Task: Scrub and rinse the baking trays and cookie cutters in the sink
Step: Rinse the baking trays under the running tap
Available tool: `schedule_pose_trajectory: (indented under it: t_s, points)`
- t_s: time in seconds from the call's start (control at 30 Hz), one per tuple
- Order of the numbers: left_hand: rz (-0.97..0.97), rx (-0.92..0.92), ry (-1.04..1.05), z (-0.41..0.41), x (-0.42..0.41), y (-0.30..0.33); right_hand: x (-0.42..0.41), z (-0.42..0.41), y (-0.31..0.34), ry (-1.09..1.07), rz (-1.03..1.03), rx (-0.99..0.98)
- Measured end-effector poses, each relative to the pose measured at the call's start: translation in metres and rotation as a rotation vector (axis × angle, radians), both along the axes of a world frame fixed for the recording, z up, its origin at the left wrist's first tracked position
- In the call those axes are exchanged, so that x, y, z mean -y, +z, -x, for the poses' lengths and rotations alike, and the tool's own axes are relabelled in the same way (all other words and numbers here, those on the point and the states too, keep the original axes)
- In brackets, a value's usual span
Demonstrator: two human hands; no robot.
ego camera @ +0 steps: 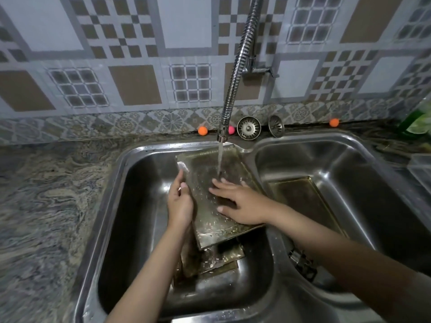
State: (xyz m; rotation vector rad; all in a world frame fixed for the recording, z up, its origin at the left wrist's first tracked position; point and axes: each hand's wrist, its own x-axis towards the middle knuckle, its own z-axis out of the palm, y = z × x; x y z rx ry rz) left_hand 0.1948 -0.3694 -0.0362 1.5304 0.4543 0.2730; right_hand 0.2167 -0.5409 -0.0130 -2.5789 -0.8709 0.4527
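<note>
Filling the view, the double sink (144,159) sits in a marbled counter (46,206). Water runs from the tap (235,73) onto a tray (210,166) propped tilted across the left basin, above more trays (224,255) lying on the basin floor. Another tray (300,199) lies in the right basin. The right hand (240,203) presses flat on the tilted tray, fingers spread. The left hand (179,201) grips its left edge, fingers curled. Two strainers (248,128) stand at the wall.
</note>
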Motion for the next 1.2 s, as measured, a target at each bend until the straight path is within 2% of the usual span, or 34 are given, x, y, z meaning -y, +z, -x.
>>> schedule_pose_trajectory:
  t_s: [0.1, 0.2, 0.43, 0.53, 0.6, 0.7, 0.83, 0.97, 1.07, 1.2]
  points:
    - [-0.014, -0.022, -0.007, 0.007, -0.010, -0.006, 0.031, -0.005, -0.003, -0.188, -0.034, 0.084]
    - [-0.022, -0.018, -0.044, 0.012, -0.008, -0.009, 0.044, -0.005, -0.011, -0.383, -0.230, 0.065]
    - [0.030, 0.005, -0.046, 0.010, -0.008, -0.012, 0.038, 0.004, -0.004, -0.544, -0.679, -0.307]
    - [-0.036, -0.019, -0.083, 0.009, -0.009, -0.012, 0.036, 0.005, 0.001, -0.564, -0.810, -0.312]
    - [-0.102, -0.108, -0.142, 0.008, -0.005, -0.012, 0.032, 0.006, 0.007, -0.570, -0.876, -0.268]
    - [-0.225, -0.175, -0.243, 0.006, 0.000, -0.010, 0.022, 0.005, 0.012, -0.552, -0.870, -0.176]
    - [-0.194, -0.015, -0.450, 0.010, 0.019, 0.017, 0.006, 0.006, 0.012, -0.443, -0.790, -0.044]
    - [-0.092, 0.065, -0.560, 0.017, 0.033, 0.034, -0.012, 0.015, 0.014, -0.432, -0.902, -0.208]
    - [-0.004, 0.091, -0.466, 0.017, 0.028, 0.034, -0.020, 0.018, 0.014, -0.503, -0.963, -0.361]
    - [-0.078, 0.175, -0.385, 0.021, 0.022, 0.032, -0.023, 0.019, 0.012, -0.503, -0.945, -0.399]
